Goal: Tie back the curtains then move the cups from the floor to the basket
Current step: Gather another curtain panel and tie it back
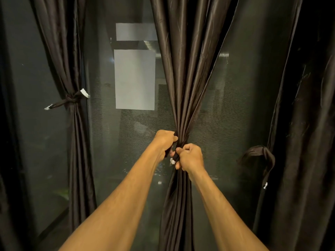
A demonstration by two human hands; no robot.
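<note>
Dark glass (117, 134) behind; left hand (165, 140) and right hand (190, 156) clench the tie (174, 157) around the middle curtain (184, 73). Uneven pull, and slick folds could spill.

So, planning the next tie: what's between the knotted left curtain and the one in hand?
Head view: only window glass with two pale rectangular panels.

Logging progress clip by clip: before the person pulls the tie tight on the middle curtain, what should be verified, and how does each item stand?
1. Middle curtain gathered into one bunch: ok.
2. Left hand grips fabric at the gather: ok.
3. Right hand holds the strap end: ok.
4. Knot on the middle curtain complete: cannot tell, hands cover it.
5. Left curtain tied: ok, knotted strap around it.
6. Right curtain tied: not ok, its loose strap hangs unknotted.
</note>
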